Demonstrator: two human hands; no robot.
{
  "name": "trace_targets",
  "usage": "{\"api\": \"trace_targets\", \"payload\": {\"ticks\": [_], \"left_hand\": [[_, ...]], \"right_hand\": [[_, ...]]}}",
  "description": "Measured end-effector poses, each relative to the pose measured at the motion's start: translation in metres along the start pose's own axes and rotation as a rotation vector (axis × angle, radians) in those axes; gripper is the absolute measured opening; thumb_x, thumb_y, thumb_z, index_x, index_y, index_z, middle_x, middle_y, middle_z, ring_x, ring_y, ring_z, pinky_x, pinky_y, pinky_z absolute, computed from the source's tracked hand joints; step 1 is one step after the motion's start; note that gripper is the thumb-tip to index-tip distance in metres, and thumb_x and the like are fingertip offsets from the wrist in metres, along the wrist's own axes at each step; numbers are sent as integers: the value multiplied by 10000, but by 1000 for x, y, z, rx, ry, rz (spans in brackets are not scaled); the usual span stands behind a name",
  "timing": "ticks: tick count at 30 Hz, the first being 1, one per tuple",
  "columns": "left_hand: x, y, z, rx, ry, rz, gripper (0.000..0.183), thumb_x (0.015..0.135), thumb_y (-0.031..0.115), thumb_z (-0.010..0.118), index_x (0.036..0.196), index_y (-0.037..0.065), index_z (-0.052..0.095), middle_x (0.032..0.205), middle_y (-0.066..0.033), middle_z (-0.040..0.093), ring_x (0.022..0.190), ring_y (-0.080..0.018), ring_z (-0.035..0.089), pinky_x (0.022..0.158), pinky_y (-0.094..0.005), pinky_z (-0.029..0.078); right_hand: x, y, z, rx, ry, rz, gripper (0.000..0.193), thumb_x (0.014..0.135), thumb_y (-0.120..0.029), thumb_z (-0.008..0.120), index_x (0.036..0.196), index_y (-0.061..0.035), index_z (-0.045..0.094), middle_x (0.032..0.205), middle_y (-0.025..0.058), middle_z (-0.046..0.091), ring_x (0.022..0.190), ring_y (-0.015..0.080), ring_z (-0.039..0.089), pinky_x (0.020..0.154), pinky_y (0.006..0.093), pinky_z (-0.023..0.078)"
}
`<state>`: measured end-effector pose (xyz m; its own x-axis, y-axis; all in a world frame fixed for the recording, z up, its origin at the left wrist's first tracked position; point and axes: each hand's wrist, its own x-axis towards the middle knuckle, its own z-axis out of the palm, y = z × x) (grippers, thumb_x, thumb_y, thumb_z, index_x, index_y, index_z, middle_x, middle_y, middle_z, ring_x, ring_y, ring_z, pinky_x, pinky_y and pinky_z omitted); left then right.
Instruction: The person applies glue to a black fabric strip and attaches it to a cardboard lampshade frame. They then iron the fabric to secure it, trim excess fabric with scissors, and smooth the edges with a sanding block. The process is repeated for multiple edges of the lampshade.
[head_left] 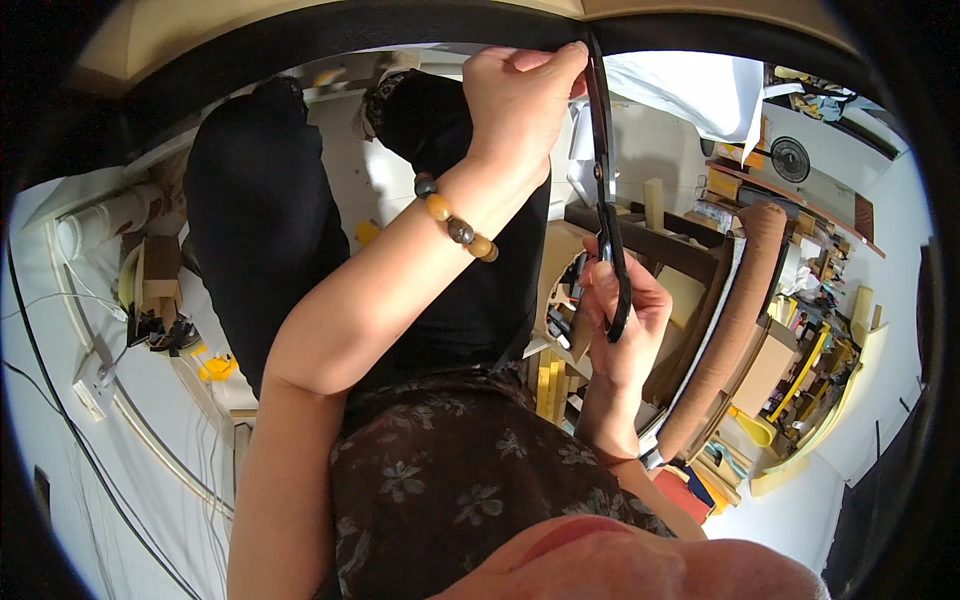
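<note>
We see the right hand (622, 315) closed around the handles of a pair of black scissors (606, 190), fingers curled fully through the loops. The blades rise toward the far side and meet a dark curved strip (400, 25) running across the top of the view. The left hand (520, 95) is closed too, its fingertips pinching that strip just left of the blade tips (a beaded bracelet (455, 225) sits on the wrist). Near the right side, shelves (790, 340) hold yellow and tan pieces, too small for us to identify. Below the arms lie black trousers (260, 210).
</note>
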<state>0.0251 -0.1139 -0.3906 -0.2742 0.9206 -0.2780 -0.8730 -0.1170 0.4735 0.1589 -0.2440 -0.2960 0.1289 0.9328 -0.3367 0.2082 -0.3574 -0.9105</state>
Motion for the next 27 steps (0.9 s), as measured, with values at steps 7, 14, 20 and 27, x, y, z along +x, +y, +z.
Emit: {"api": "trace_targets", "payload": {"ticks": [7,14,20,27], "left_hand": [[0,0,1,-21,6,-20,67,892,60,696,877,1,724,873,-130,745,821,-207,739,810,-316,567],[1,-2,2,-63,15,-19,53,888,40,693,859,1,714,867,-128,741,820,-218,743,804,-322,577],[0,-1,3,-64,15,-13,58,887,30,690,860,-18,708,871,-142,737,812,-226,743,816,-332,593],[1,-2,1,-45,12,-4,66,890,34,690,867,-26,709,867,-148,736,816,-230,744,816,-334,594]], "right_hand": [[-6,-4,10,-100,67,16,297,889,-109,745,1151,22,696,702,-62,601,533,-13,429,492,158,272],[-6,-3,11,-108,62,-3,294,890,-118,750,1151,7,702,713,-53,617,536,-12,443,490,151,283],[-6,-2,9,-100,58,-5,296,890,-102,739,1157,17,696,738,-32,640,532,-12,449,476,157,301],[-3,1,5,-104,35,-33,289,884,-57,711,1160,27,691,792,-13,671,548,-11,468,487,152,318]]}}
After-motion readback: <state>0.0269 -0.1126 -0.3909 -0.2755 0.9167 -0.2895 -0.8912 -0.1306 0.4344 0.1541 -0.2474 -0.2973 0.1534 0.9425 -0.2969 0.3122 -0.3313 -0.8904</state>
